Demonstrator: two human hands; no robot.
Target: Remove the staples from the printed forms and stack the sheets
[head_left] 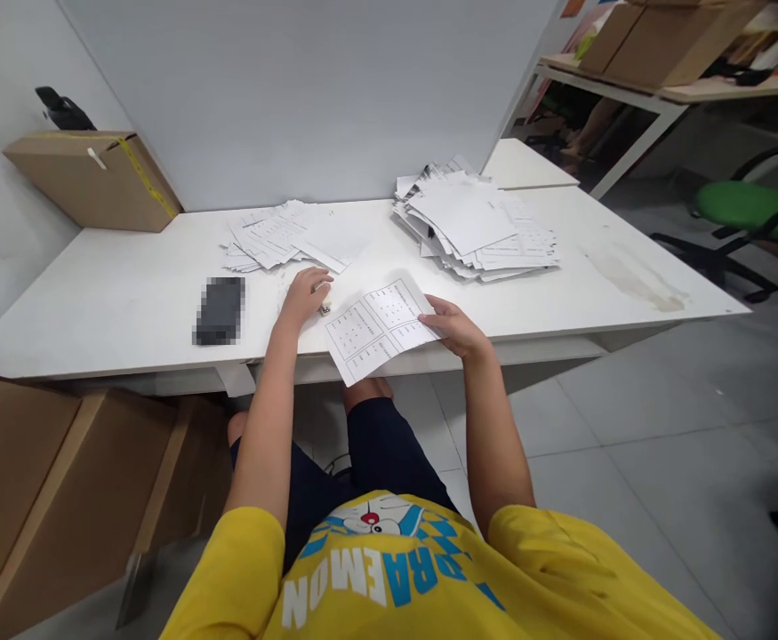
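Observation:
A printed sheet of paper (385, 322) with boxed sections hangs slightly over the table's front edge. My right hand (456, 327) grips its right side between thumb and fingers. To the left of the sheet, my left hand (307, 293) rests at the table with its fingers curled over a small pale object (325, 309). That object has a dark end, and most of it is hidden under the fingers, so its kind is unclear. Just beyond my left hand lies a loose spread of printed papers (275, 236).
A taller, messy paper stack (472, 222) stands at the back right of the white table (128, 293). A blurred dark item (220, 311) lies at left. A cardboard box (95, 178) leans at the back left; a green chair (755, 213) is on the right.

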